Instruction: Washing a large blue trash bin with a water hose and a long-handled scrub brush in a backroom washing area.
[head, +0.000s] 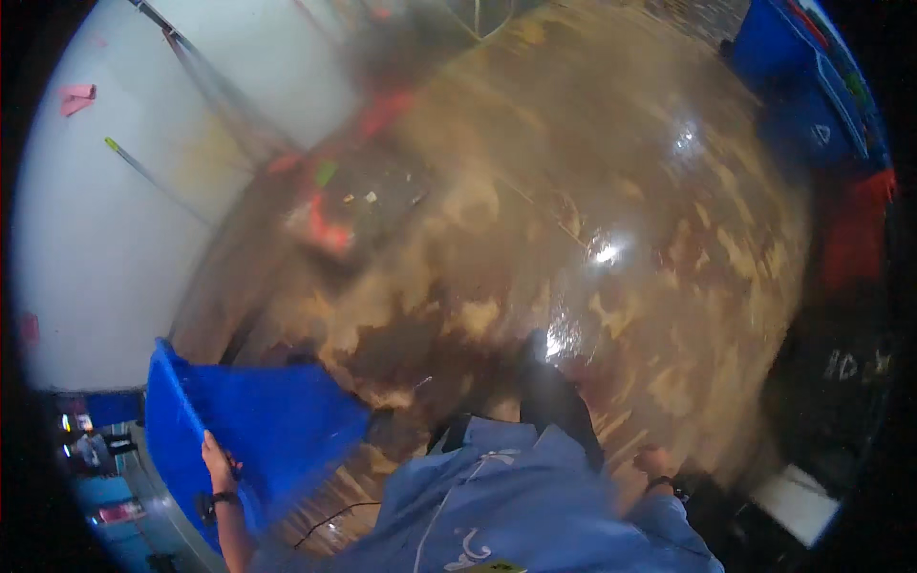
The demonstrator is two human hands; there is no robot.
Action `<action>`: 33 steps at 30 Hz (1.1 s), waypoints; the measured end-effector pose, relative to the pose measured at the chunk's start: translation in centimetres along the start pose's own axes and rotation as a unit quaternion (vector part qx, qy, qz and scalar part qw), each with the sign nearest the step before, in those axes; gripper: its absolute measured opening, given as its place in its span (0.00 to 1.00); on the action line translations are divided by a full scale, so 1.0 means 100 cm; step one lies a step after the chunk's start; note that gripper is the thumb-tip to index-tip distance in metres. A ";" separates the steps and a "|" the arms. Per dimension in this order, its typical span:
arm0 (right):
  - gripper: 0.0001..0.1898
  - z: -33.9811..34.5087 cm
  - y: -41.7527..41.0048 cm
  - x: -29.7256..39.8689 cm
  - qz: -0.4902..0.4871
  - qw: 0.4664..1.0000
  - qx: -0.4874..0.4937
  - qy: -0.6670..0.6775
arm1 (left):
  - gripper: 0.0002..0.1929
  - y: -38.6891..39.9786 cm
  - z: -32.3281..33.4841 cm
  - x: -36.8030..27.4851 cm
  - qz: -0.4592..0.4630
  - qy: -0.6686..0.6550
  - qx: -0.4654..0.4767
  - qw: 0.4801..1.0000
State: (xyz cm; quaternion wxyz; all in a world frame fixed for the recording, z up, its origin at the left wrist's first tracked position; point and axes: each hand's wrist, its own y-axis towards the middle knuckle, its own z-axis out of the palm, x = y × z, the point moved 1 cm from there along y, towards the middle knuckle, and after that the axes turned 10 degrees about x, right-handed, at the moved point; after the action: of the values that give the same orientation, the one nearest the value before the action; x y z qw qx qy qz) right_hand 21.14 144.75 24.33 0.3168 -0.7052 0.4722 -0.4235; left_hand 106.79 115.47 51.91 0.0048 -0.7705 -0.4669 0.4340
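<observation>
A large blue plastic bin [286, 412] stands at my left, and its rim faces the wall side. My left hand [218, 462] grips the near part of that rim, with a dark band on the wrist. Low beside my body hangs my right hand [650, 458], next to my blue shirt [494, 494]. It is blurred; the fingers look curled, and I see no object in it. Under me lies a wet, shiny brown floor [473, 315] with lighter patches.
Long handles [154, 175] lean on a white wall [93, 236]. A blurred dark container with red edging [329, 233] holds small scraps. Blue bins [802, 107], a red bin [856, 243] and a black bin [824, 372] line the right. A distant person [93, 451] stands at lower left.
</observation>
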 end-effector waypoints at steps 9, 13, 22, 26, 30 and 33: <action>0.12 -0.239 0.141 0.279 -0.152 0.980 -0.016 0.131 | 0.23 -0.094 0.167 -0.172 0.004 0.051 0.012 0.999; 0.12 -0.307 0.200 0.427 -0.254 0.962 0.052 0.081 | 0.22 -0.141 0.199 -0.226 -0.009 0.061 -0.004 0.998; 0.09 -0.418 0.191 0.606 -0.154 0.986 0.063 -0.004 | 0.21 -0.216 0.268 -0.390 -0.069 0.033 0.003 0.997; 0.07 -0.475 0.206 0.679 -0.102 0.983 0.086 -0.128 | 0.19 -0.242 0.318 -0.491 -0.094 0.042 0.006 0.995; 0.08 -0.536 0.279 0.678 0.061 0.990 0.128 0.028 | 0.19 -0.249 0.374 -0.574 -0.098 0.027 0.042 0.994; 0.09 -0.579 0.325 0.747 -0.081 0.982 0.117 -0.127 | 0.21 -0.257 0.417 -0.622 -0.114 0.028 0.048 0.992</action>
State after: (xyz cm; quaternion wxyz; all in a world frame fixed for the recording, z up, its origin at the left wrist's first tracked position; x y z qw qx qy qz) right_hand -29.11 60.70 44.56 0.4194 -0.7472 0.3170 -0.4066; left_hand 48.72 68.39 77.84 0.1039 -0.7227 -0.5302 0.4310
